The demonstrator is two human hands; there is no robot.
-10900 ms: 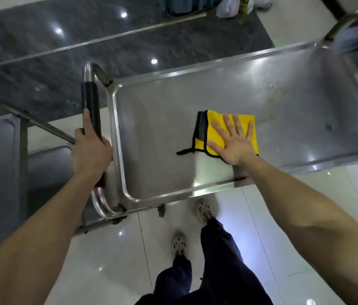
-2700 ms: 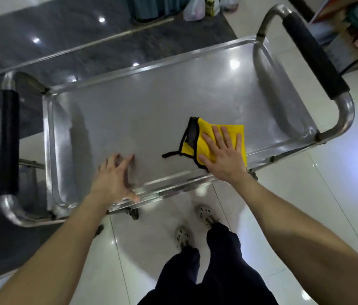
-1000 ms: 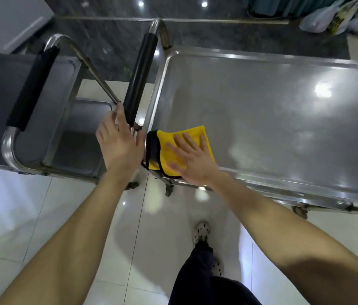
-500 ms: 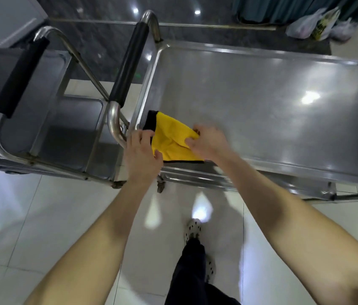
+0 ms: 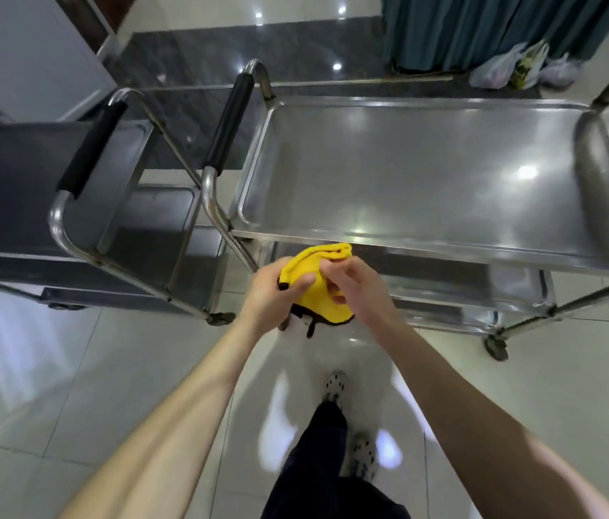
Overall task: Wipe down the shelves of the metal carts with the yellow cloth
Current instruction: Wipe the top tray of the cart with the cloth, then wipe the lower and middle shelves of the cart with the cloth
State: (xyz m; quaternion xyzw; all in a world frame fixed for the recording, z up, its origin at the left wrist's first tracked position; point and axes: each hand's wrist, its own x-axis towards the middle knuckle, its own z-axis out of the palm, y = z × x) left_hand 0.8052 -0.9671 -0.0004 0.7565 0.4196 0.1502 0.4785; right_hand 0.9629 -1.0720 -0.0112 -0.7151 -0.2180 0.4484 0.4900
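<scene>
The yellow cloth (image 5: 319, 271), edged in black, is bunched in the air between both hands, in front of the right metal cart's top shelf (image 5: 426, 181). My left hand (image 5: 276, 290) grips its left side. My right hand (image 5: 355, 290) pinches its right side with curled fingers. The cloth touches no shelf. The right cart's lower shelf (image 5: 456, 290) shows under the top one. A second metal cart (image 5: 33, 189) stands to the left, with its lower shelf (image 5: 160, 234) visible.
Black-gripped handles (image 5: 228, 121) (image 5: 89, 151) of the two carts stand side by side. A caster (image 5: 496, 348) sits at the right cart's near corner. Plastic bags (image 5: 512, 67) lie by a teal curtain at the back right. My feet (image 5: 334, 387) are on glossy white tiles.
The cloth has come off the top shelf's near left corner and toward me. Both hands now hold it bunched in the air; a second ago my right hand pressed it flat.
</scene>
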